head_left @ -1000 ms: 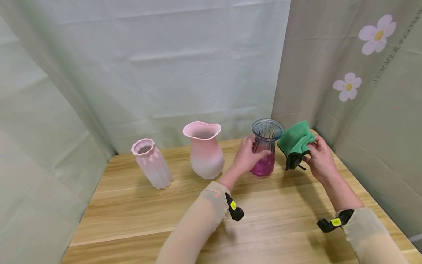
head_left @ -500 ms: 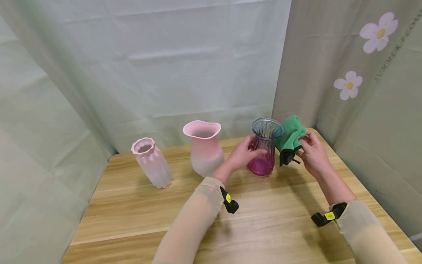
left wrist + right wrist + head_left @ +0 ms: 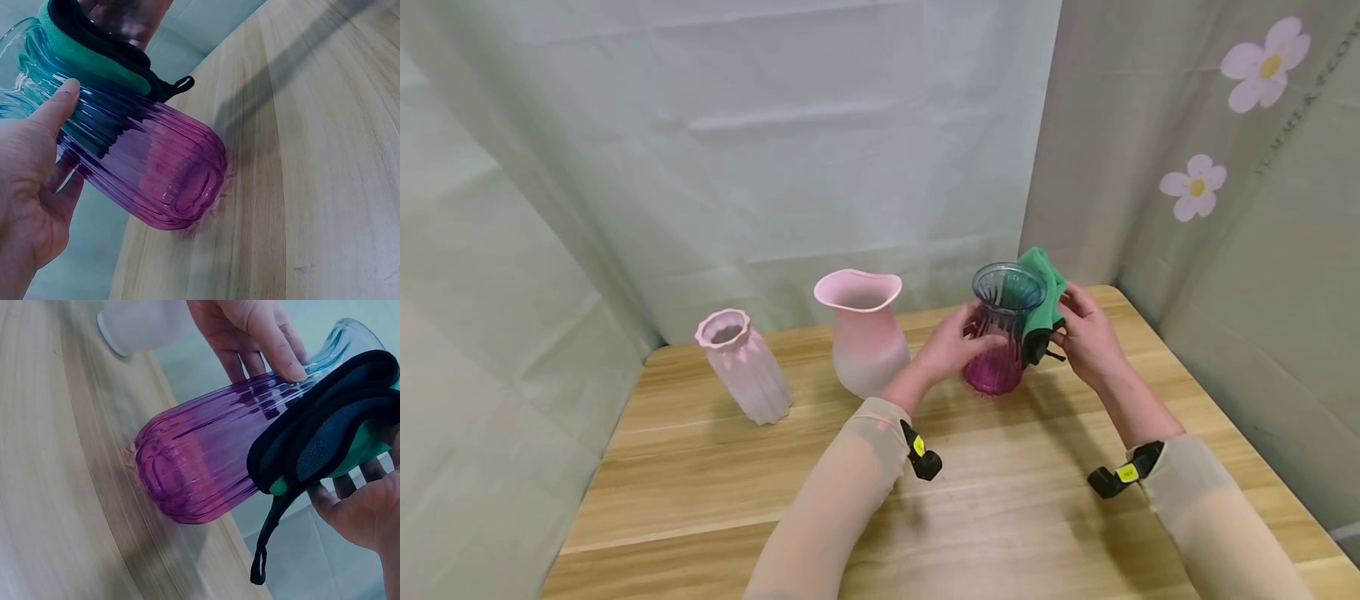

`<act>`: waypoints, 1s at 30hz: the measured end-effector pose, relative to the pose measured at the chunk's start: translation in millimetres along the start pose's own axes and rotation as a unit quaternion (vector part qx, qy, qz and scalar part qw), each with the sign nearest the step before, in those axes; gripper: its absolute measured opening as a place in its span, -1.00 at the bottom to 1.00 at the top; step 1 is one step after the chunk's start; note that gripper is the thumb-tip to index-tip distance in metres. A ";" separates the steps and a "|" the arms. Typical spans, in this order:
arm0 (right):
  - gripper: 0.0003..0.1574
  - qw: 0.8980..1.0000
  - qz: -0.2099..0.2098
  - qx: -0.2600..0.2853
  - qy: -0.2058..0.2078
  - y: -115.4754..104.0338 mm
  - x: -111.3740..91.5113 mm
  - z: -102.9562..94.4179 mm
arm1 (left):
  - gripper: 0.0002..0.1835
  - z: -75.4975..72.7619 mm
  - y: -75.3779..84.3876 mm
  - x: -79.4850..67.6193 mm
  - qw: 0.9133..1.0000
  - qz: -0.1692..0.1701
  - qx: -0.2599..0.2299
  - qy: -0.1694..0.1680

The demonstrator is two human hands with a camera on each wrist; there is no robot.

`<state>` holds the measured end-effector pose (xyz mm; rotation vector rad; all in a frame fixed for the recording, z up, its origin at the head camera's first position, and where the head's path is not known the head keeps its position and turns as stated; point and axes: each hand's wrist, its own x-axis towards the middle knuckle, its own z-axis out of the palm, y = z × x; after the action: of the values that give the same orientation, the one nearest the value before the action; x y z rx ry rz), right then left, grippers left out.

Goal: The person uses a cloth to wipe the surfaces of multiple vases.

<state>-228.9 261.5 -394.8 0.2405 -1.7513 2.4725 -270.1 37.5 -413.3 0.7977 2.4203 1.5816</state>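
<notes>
A ribbed glass vase (image 3: 996,371), blue at its flared rim and magenta at the base, is gripped by my left hand (image 3: 942,348), thumb across its near side. Its base is at the tabletop; I cannot tell whether it touches. My right hand (image 3: 1092,340) holds a green cloth (image 3: 1047,283) with black trim against the right side of the vase. In the left wrist view the thumb lies on the ribbed glass (image 3: 159,156). A black loop (image 3: 265,550) hangs from the cloth in the right wrist view. Some right fingers are hidden behind the cloth.
A pink-and-white vase (image 3: 868,354) with a wavy rim stands left of my left hand. Farther left is a narrower pleated pink vase (image 3: 748,371). The wooden table (image 3: 700,483) meets curtains (image 3: 850,150) at its back and sides.
My right hand has brought the green cloth leftward, from beside the glass vase to against its right side. My left hand still grips the vase, its wrist slightly farther left.
</notes>
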 end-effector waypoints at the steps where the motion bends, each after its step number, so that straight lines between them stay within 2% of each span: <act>1: -0.66 1.000 0.005 -0.013 -0.002 0.8 0.2 -0.2 | -0.23 -0.3 0.4 -0.3 1.000 0.000 0.000 0.001; 6: -0.72 0.993 0.029 -0.113 -0.012 9.8 -2.1 -4.4 | -0.24 0.0 1.3 -0.9 1.000 -0.001 0.000 -0.002; 11: -0.70 0.977 0.039 -0.207 -0.016 28.5 -10.4 -17.0 | -0.25 2.2 1.9 -1.4 1.000 -0.001 -0.002 -0.002; 16: -0.58 0.959 0.058 -0.279 0.002 51.0 -23.0 -28.7 | -0.23 2.2 2.6 -2.5 1.000 -0.008 -0.006 -0.005; 20: -0.55 0.956 0.058 -0.288 0.014 56.2 -26.3 -28.3 | -0.23 1.7 2.3 -2.8 1.000 -0.010 -0.009 -0.006; 24: -0.59 0.962 0.043 -0.268 0.030 58.7 -24.3 -26.5 | -0.24 1.2 1.7 -3.4 1.000 -0.008 -0.009 -0.008; 30: -0.80 0.971 0.041 -0.236 0.028 42.9 -20.0 -18.7 | -0.25 2.0 0.2 -2.9 1.000 0.001 -0.007 -0.009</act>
<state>-218.0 265.1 -444.5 0.0556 -2.2886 2.0011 -266.8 37.7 -414.4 0.8096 2.3950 1.5826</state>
